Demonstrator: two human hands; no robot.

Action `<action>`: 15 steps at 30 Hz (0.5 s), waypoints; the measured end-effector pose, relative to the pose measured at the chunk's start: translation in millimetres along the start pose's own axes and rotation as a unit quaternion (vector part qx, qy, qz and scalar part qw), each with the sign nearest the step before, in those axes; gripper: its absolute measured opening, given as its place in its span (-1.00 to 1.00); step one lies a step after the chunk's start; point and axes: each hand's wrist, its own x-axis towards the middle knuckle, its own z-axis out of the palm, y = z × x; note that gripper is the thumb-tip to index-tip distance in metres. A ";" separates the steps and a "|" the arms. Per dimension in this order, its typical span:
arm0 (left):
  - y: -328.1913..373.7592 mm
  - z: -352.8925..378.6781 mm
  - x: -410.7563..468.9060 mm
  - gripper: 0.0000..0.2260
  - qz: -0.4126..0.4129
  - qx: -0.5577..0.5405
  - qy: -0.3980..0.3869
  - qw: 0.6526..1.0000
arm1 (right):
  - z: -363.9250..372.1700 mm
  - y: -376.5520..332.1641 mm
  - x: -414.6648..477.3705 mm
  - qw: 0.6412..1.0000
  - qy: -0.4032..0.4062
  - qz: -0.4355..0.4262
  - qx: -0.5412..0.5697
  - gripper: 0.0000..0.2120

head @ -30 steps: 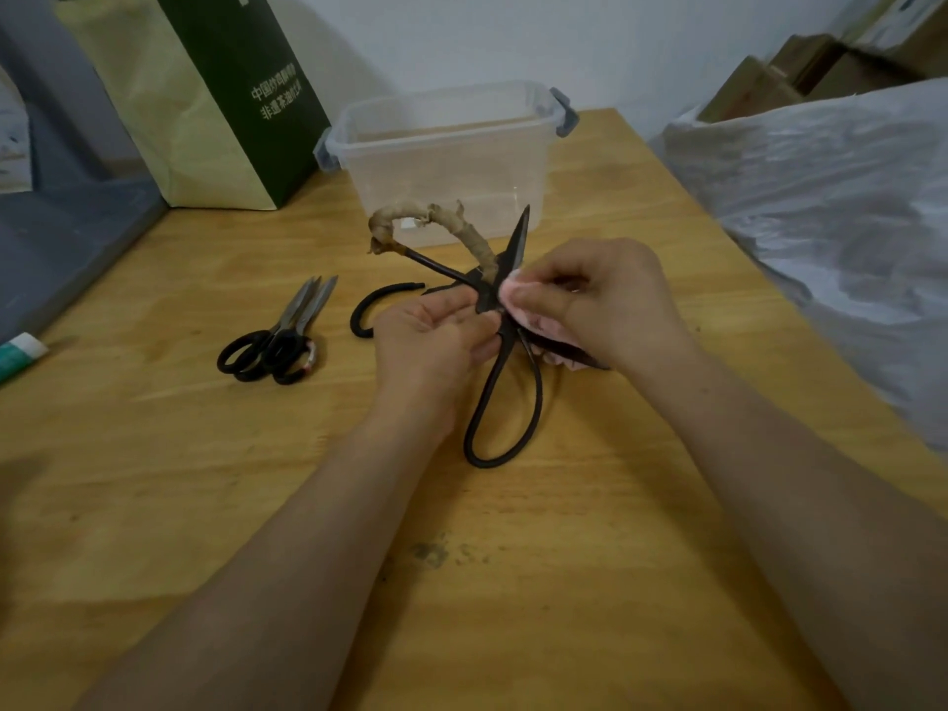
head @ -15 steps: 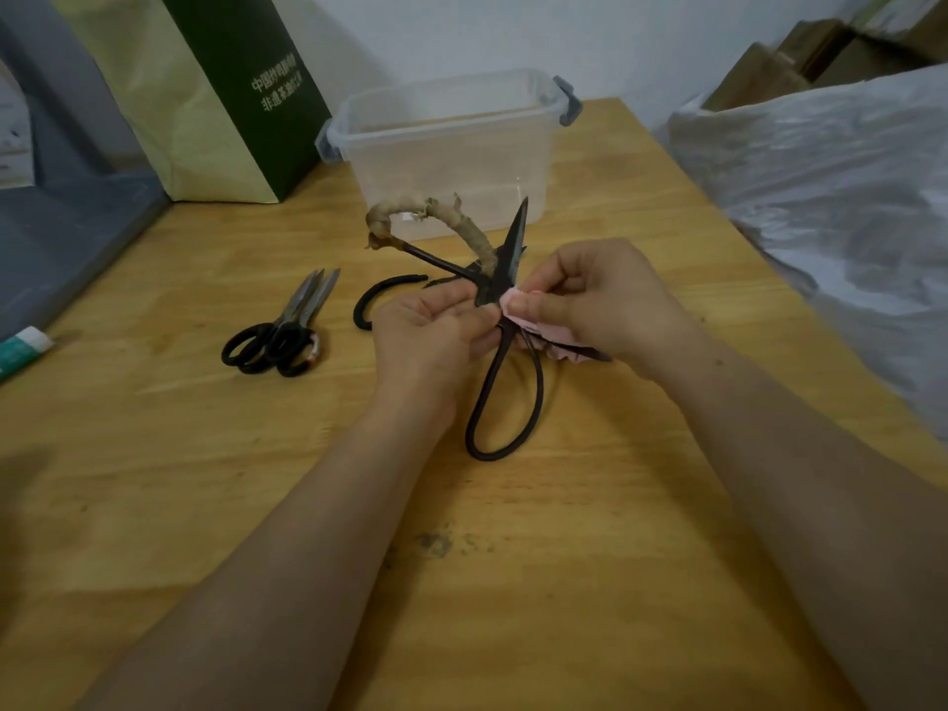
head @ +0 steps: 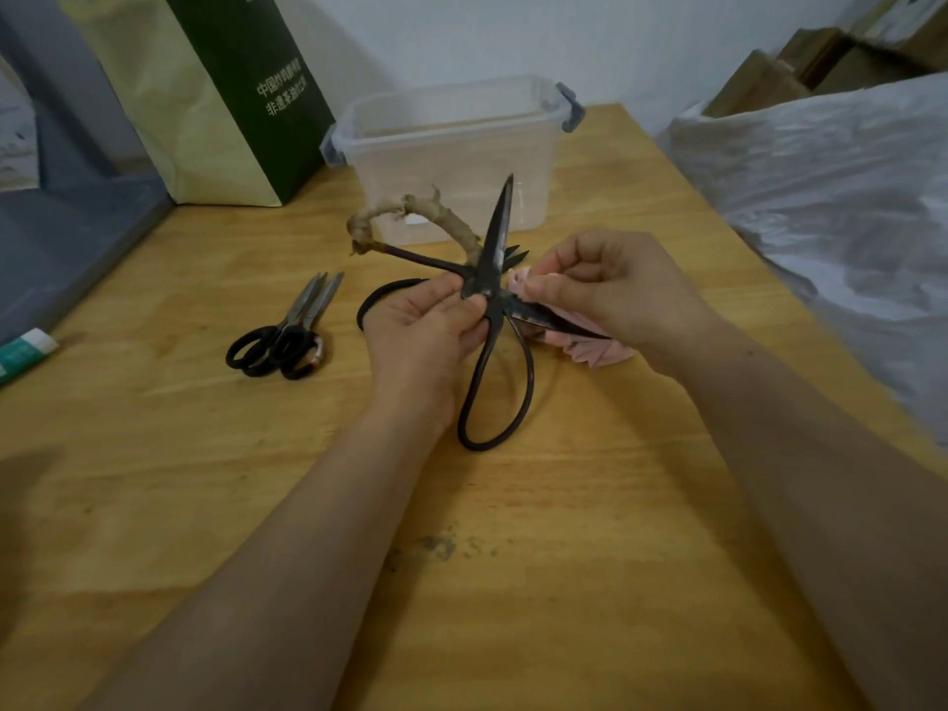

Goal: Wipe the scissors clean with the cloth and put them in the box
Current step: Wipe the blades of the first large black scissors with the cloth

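Two hands busy | left hand [head: 426, 331] pinches open black scissors [head: 496, 243] at pivot, near clear box [head: 436, 166] | right hand [head: 610, 295] pinches pink cloth [head: 597, 351] on blade | I judge stiff, heavyish, sharp; grip pivot or loops.

The right hand [head: 615, 295] hides most of the pink cloth [head: 605, 352]

Left hand [head: 420, 328] and right hand [head: 613, 295] are bare, as are both forearms [head: 308, 531].
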 end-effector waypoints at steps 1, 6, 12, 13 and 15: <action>0.5 0.2 -1.0 -0.80 0.003 -0.003 -0.012 1.000 | 1.9 0.5 -1.0 1.000 -0.005 -0.006 -0.011 -0.93; -0.6 2.2 -5.7 -0.83 -0.008 0.005 -0.032 0.999 | 8.1 2.5 -1.4 0.999 -0.018 0.025 -0.039 -0.86; 4.5 -2.9 1.0 -0.82 -0.034 -0.033 0.035 0.998 | -2.3 2.4 0.4 0.998 -0.017 0.049 -0.022 -0.86; 4.8 -3.4 1.9 -0.82 -0.034 -0.038 0.038 0.998 | -3.8 1.9 0.2 0.998 -0.020 0.045 -0.028 -0.86; 4.6 -3.6 2.7 -0.82 -0.034 -0.039 0.035 0.998 | -3.1 0.5 -0.6 0.999 -0.026 0.038 -0.013 -0.87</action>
